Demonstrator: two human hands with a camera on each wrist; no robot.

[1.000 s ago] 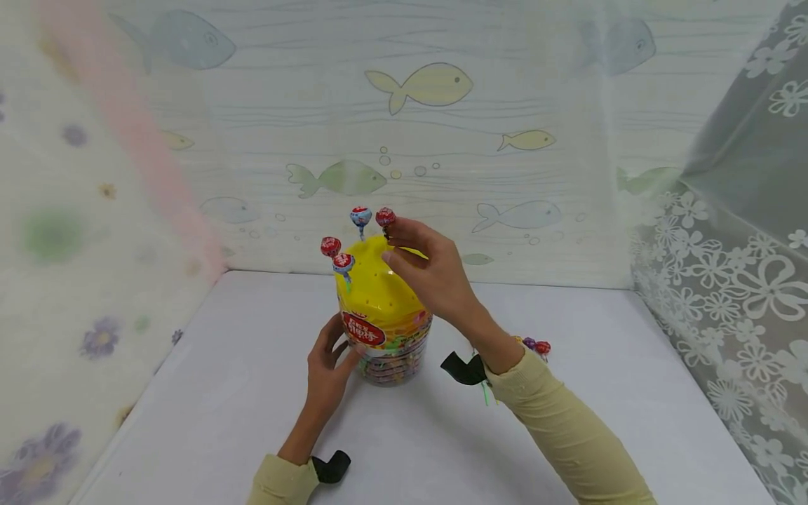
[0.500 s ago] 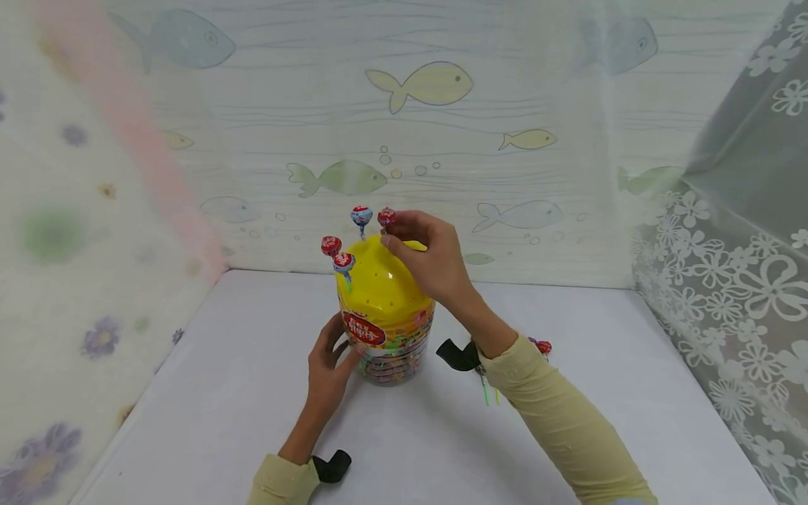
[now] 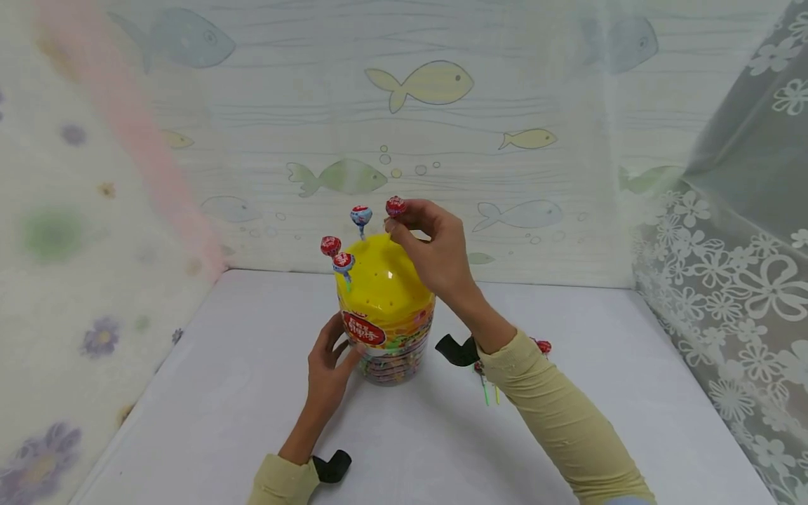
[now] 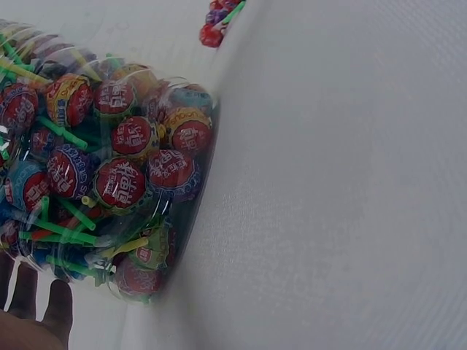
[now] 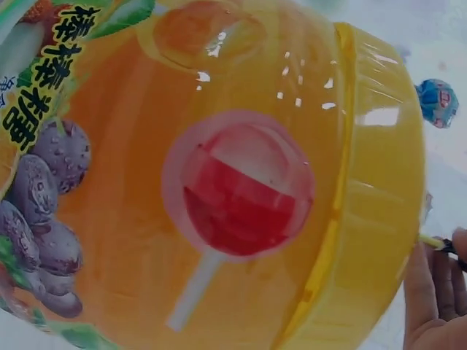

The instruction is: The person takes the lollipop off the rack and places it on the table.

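A clear plastic lollipop jar (image 3: pixel 394 361) with a yellow lid (image 3: pixel 385 277) stands upright on the table. My left hand (image 3: pixel 330 368) holds its lower left side, thumb toward the front. Above the lid's back right part, my right hand (image 3: pixel 442 252) pinches a red-wrapped lollipop (image 3: pixel 395 205) just below its head. In the right wrist view the yellow stick (image 5: pixel 432 240) reaches down to the lid's edge. A blue lollipop (image 3: pixel 361 214), a red one (image 3: pixel 330 245) and a red-and-blue one (image 3: pixel 343 262) stand in the lid, which has several small holes.
More lollipops (image 3: pixel 544 346) lie on the white table (image 3: pixel 252 393) to the right, partly hidden under the right sleeve (image 3: pixel 562 414). A fish-print curtain (image 3: pixel 416 154) hangs behind the table, and a lace curtain (image 3: pixel 726 301) borders the right side.
The right hand and its red lollipop have dipped slightly, then risen a little and shifted right above the lid. The left hand and jar have stayed in place.
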